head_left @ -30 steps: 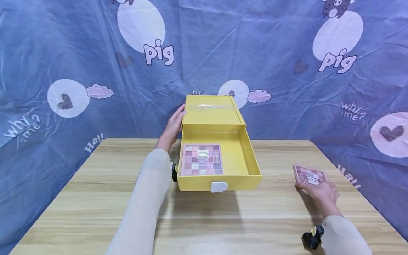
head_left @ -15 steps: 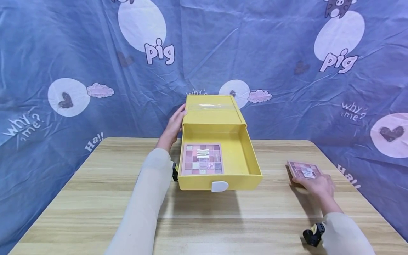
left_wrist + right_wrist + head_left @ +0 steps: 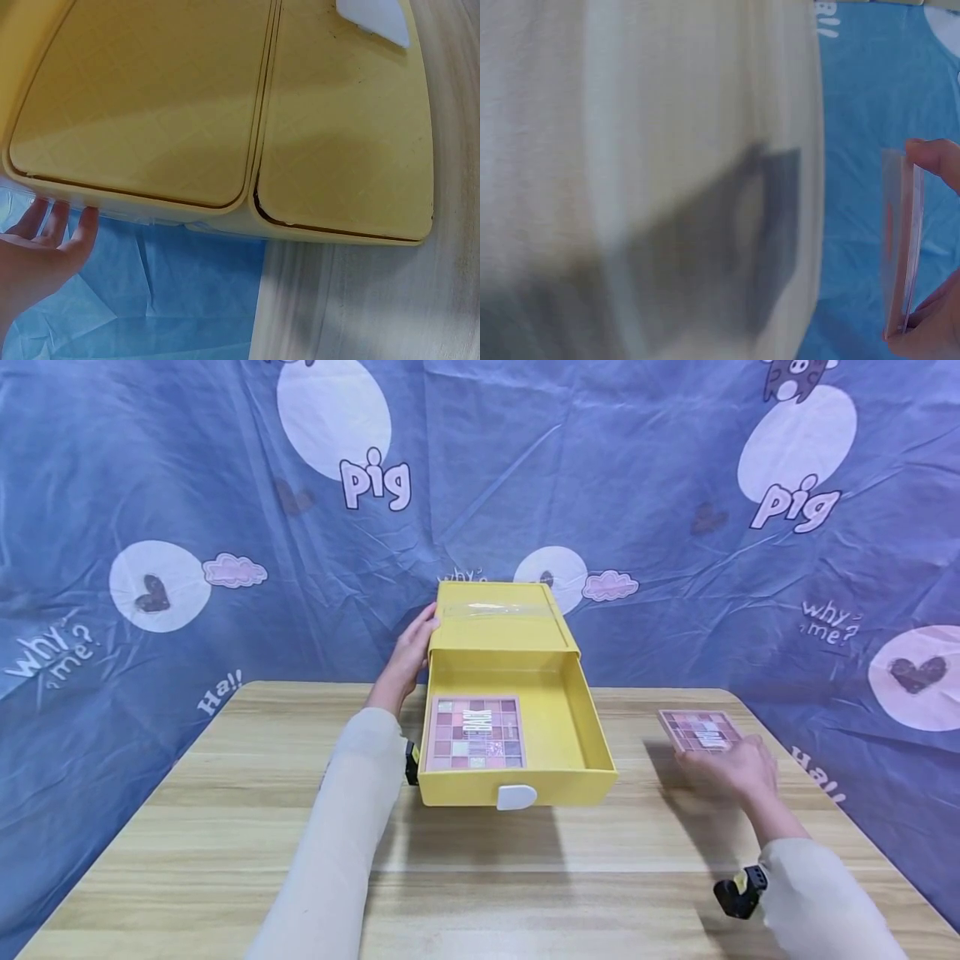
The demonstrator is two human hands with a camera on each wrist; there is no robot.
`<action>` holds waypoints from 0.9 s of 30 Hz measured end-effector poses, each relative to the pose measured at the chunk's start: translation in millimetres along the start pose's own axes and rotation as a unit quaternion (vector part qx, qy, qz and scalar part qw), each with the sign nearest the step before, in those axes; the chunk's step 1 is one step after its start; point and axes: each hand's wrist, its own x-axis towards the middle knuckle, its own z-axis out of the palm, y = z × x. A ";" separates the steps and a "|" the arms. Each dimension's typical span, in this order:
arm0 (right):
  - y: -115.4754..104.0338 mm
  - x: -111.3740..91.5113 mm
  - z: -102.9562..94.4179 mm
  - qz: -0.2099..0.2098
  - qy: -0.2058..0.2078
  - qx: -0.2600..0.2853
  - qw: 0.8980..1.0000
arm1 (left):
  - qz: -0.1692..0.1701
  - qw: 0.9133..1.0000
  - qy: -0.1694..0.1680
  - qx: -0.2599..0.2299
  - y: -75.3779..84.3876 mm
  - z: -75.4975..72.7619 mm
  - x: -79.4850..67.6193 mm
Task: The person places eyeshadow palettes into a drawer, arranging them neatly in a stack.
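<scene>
A: How to handle the held palette [image 3: 701, 729] well?

B: Gently, by the rims. Pinched at opposite edges in the right grip [image 3: 738, 768], raised above the worktop [image 3: 225, 827], to the right of the yellow box [image 3: 498, 637]. Best carried fairly level, without pressing on the patterned face. Near the drawer [image 3: 551, 718], pass well above the walls, clear of the other palette [image 3: 476, 733] lying patterned side up in the left part.

A: And the left grip [image 3: 412, 647]?

B: Fingers slightly spread, against the box's left side. Better to hold steady there, with light, even pressure, to avoid jolting the open drawer.

A: Now the counts?

B: Palettes: two, one in the right grip, one in the drawer. Yellow box: one. Pulled-out drawer: one. White tab [image 3: 517, 797] in the head view: one. Clear tape strip [image 3: 495, 611] across the box's top: one. Dark wrist devices [image 3: 738, 895]: two.
</scene>
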 end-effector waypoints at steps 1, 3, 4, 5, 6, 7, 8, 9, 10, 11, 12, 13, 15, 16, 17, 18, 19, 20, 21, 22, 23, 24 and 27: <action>-2.5 0.8 -1.7 -0.009 0.005 0.000 1.000 | 0.000 1.000 -0.002 0.001 0.0 0.0 0.1; -8.0 2.6 -5.5 -0.030 0.013 -0.011 0.999 | 0.000 1.000 -0.004 0.000 -0.2 -0.2 0.2; -11.0 3.9 -7.3 -0.042 0.018 -0.019 0.999 | -0.002 1.000 -0.005 0.000 0.1 -0.2 0.1; -14.4 4.7 -9.3 -0.051 0.021 -0.024 0.998 | -0.005 1.000 -0.006 0.003 2.7 0.8 -2.1; -17.7 5.4 -11.5 -0.063 0.025 -0.027 0.997 | -0.006 1.000 -0.006 0.003 2.9 0.8 -2.1; -21.2 6.2 -14.0 -0.076 0.030 -0.032 0.996 | -0.007 1.000 -0.005 0.002 3.3 1.0 -2.2; -25.2 6.9 -16.6 -0.083 0.032 -0.038 0.995 | -0.008 1.000 -0.004 0.002 3.7 1.1 -2.3; -29.2 7.6 -19.3 -0.091 0.035 -0.039 0.994 | -0.010 1.000 -0.002 0.002 4.1 1.4 -2.3; -33.6 8.0 -22.4 -0.100 0.037 -0.040 0.993 | -0.010 1.000 0.000 0.002 4.5 1.5 -2.4; -38.1 8.2 -25.6 -0.108 0.037 -0.038 0.993 | -0.010 1.000 0.002 0.002 4.6 1.5 -2.2; -42.7 8.2 -29.0 -0.116 0.038 -0.037 0.992 | -0.009 1.000 0.005 0.001 2.3 0.4 0.2; -47.8 8.3 -32.2 -0.122 0.036 -0.037 0.991 | -0.010 1.000 0.006 0.003 2.8 0.2 0.0; -58.1 7.3 -38.5 -0.139 0.033 -0.036 0.989 | -0.012 1.000 0.009 0.007 3.1 -0.5 0.2; -63.0 6.5 -41.3 -0.149 0.032 -0.034 0.988 | -0.013 1.000 0.010 0.009 3.4 -0.7 0.1; -67.5 5.4 -43.9 -0.157 0.030 -0.030 0.987 | -0.014 1.000 0.011 0.010 3.7 -0.9 0.2; -71.7 4.1 -46.3 -0.165 0.027 -0.026 0.986 | -0.016 1.000 0.011 0.011 3.9 -1.1 0.0; -75.6 3.1 -48.5 -0.173 0.024 -0.024 0.984 | -0.017 1.000 0.011 0.011 4.1 -1.2 0.0; -79.3 1.8 -50.8 -0.179 0.023 -0.022 0.983 | -0.018 1.000 0.011 0.012 4.0 -1.2 0.2; -82.7 0.8 -52.8 -0.185 0.020 -0.020 0.982 | -0.019 1.000 0.012 0.012 4.0 -1.2 0.4; -85.9 -0.2 -54.8 -0.189 0.017 -0.018 0.982 | -0.019 1.000 0.011 0.014 4.2 -1.4 0.5; -89.0 -1.2 -56.9 -0.192 0.013 -0.017 0.981 | -0.020 1.000 0.010 0.016 4.1 -1.4 0.8; -92.0 -2.2 -59.0 -0.195 0.009 -0.017 0.981 | -0.020 1.000 0.010 0.018 4.1 -1.4 0.9; -100.6 -4.5 -65.2 -0.202 -0.004 -0.012 0.979 | -0.020 1.000 0.010 0.022 3.7 -1.6 1.5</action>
